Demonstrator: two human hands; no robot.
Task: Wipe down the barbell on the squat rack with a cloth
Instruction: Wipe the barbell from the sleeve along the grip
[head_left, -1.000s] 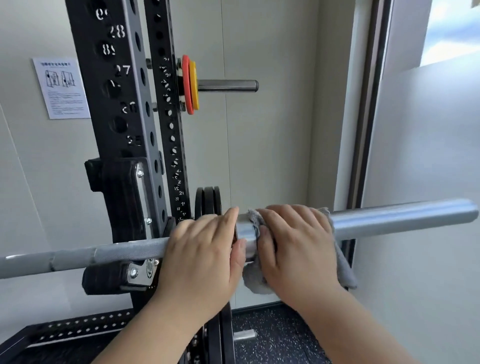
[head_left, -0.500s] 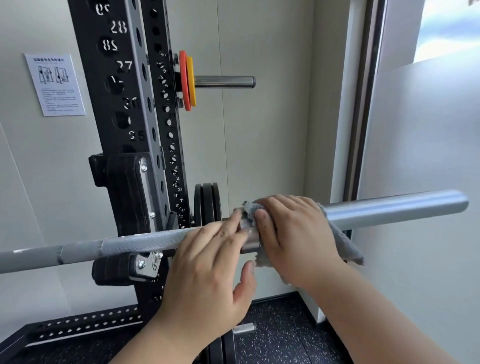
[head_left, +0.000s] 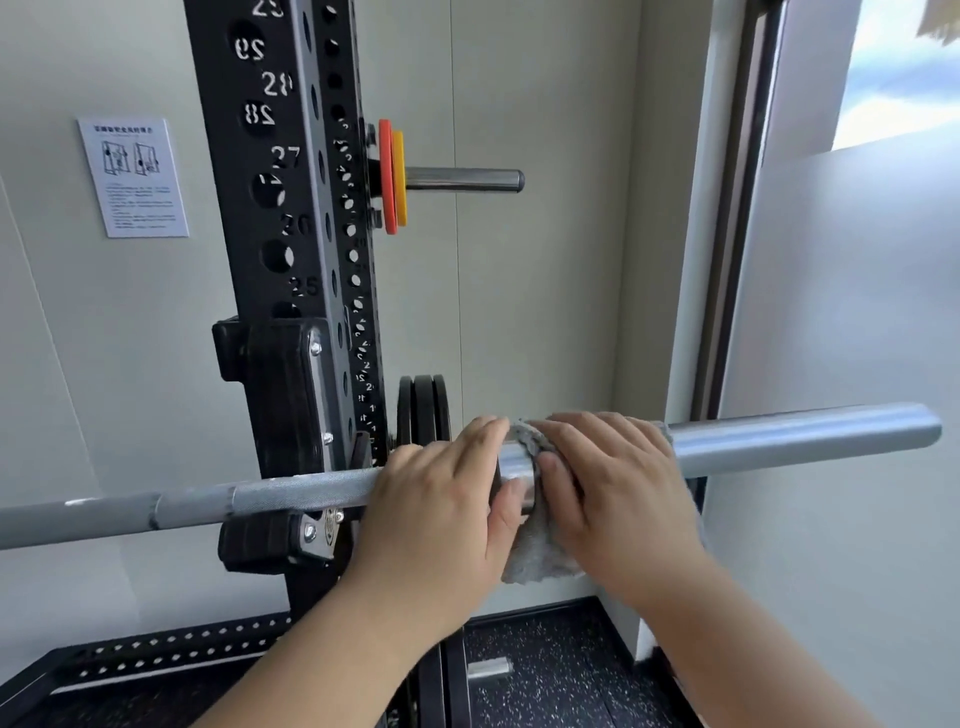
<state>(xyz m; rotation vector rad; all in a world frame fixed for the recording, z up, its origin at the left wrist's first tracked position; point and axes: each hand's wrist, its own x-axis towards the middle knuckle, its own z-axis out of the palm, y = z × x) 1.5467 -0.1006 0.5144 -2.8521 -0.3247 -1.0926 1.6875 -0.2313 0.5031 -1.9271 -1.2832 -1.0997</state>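
Barbell (head_left: 805, 441) lies level on the rack's (head_left: 291, 208) hook (head_left: 260, 540), its bare sleeve running out to the right of both hands. Right hand (head_left: 613, 483) is curled over the sleeve with the cloth (head_left: 540, 556) wrapped under its palm, the loose end hanging below. Left hand (head_left: 441, 499), just left of it, had slackened and dropped half a second ago. Now its fingers lie over the collar (head_left: 514, 462) again, thumb beneath, steadying. The cloth has hardly travelled, so most of the sleeve probably still awaits wiping.
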